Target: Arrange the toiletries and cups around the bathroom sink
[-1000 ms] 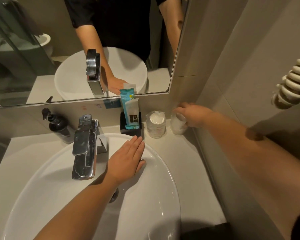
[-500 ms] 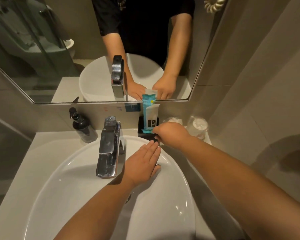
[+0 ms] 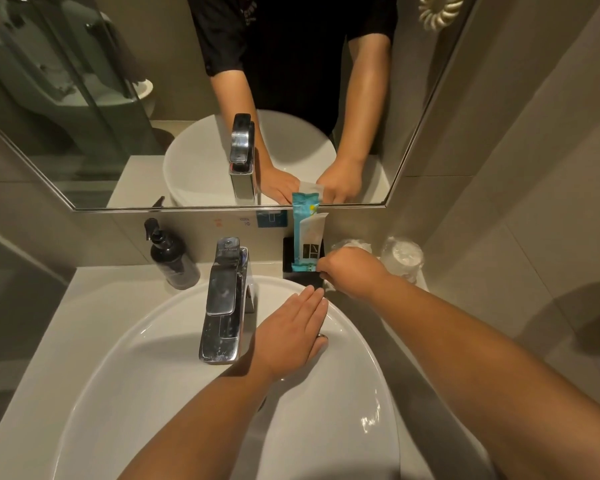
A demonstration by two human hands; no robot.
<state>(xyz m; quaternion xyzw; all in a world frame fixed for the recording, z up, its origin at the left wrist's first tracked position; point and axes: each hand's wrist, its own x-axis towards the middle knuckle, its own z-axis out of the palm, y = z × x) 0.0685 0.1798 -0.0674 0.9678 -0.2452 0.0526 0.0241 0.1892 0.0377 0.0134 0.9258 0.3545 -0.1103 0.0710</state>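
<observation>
A black holder (image 3: 289, 258) stands against the wall behind the basin, with a teal packet (image 3: 303, 205) and a white packet (image 3: 311, 233) upright in it. My right hand (image 3: 352, 271) is closed with its fingertips pinched on the holder's right front corner. Just behind that hand is a wrapped cup (image 3: 353, 244), mostly hidden. A second wrapped cup (image 3: 403, 258) stands free to its right, near the side wall. My left hand (image 3: 291, 336) lies flat on the white sink (image 3: 146, 368) rim, holding nothing.
A chrome faucet (image 3: 225, 299) rises at the back of the basin. A dark pump bottle (image 3: 172, 258) stands left of it on the pale counter (image 3: 84, 292). The mirror (image 3: 118, 98) hangs above, and the tiled side wall (image 3: 499, 237) is close on the right.
My right hand let go of the far right wrapped cup and moved left to the black holder. My left hand stayed on the sink rim. The view shifted right and up.
</observation>
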